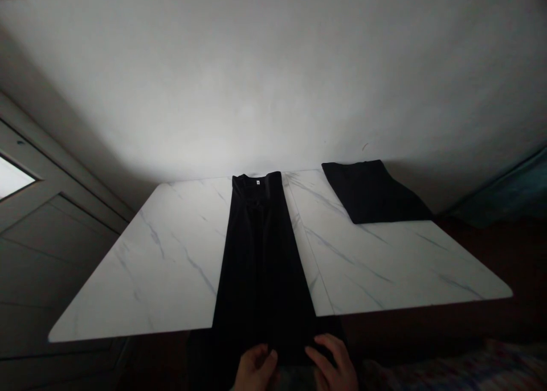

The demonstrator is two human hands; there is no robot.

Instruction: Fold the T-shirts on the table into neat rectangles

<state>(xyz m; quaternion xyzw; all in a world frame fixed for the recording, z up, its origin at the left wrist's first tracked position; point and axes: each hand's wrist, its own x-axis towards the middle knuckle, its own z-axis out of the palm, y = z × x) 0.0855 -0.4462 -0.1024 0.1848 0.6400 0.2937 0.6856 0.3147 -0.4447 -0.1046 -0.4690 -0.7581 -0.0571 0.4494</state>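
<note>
A black garment (261,254) lies lengthwise on the white marbled table, its waistband with a small white tag at the wall side. Its lower part hangs over the front table edge. My left hand (256,368) is closed at the garment's near end, thumb against the fingers, pinching the dark cloth. On the right of that end, my right hand (333,363) has bent fingers at the cloth; its grip is hard to make out in the dark. A folded black cloth (376,192) rests at the back right of the table.
The white table (171,265) stands against a pale wall (256,83). A panelled door (38,225) is on the left. Teal fabric (504,186) shows at the far right, and patterned fabric (482,371) at the lower right.
</note>
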